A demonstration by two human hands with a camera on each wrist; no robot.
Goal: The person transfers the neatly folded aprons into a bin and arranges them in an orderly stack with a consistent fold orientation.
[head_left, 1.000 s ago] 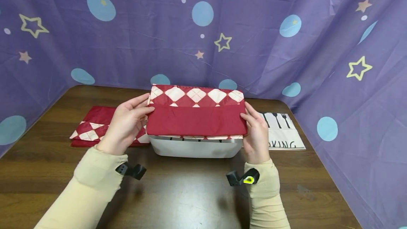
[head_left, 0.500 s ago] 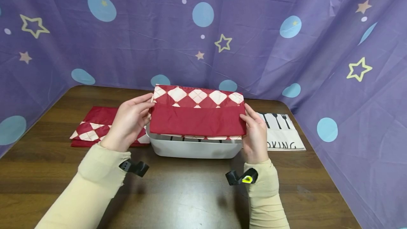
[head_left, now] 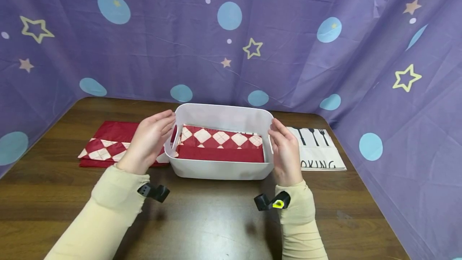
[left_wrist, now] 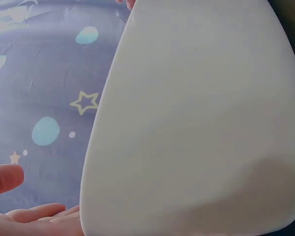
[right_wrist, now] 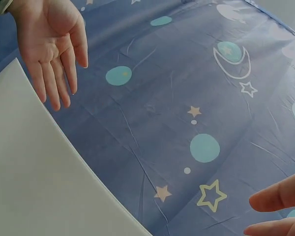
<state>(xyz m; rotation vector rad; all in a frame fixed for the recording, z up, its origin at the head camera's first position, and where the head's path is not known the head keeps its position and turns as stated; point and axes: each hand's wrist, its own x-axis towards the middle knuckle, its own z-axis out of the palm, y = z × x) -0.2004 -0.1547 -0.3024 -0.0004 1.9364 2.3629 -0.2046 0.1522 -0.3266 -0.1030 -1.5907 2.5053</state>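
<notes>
A folded red cloth with a white diamond band (head_left: 221,147) lies inside the white plastic bin (head_left: 220,170) in the middle of the table. At the bin's left end is my left hand (head_left: 149,141), its fingers straight and holding nothing. My right hand (head_left: 285,151) is at the bin's right end, likewise with straight fingers and no cloth in it. In the right wrist view the left hand (right_wrist: 51,49) shows a spread, bare palm beyond the bin's wall (right_wrist: 49,167). The left wrist view is mostly filled by the bin's side (left_wrist: 196,118).
Left of the bin lies another folded red diamond cloth (head_left: 108,143), partly behind the left hand. A folded white cloth with black utensil prints and lettering (head_left: 321,151) rests to the right. The wooden table (head_left: 209,220) backs onto a purple curtain (head_left: 288,11).
Both hands held the red diamond cloth above the bin. They have let go, and the cloth has dropped into the bin. The hands have stayed near its two ends.
</notes>
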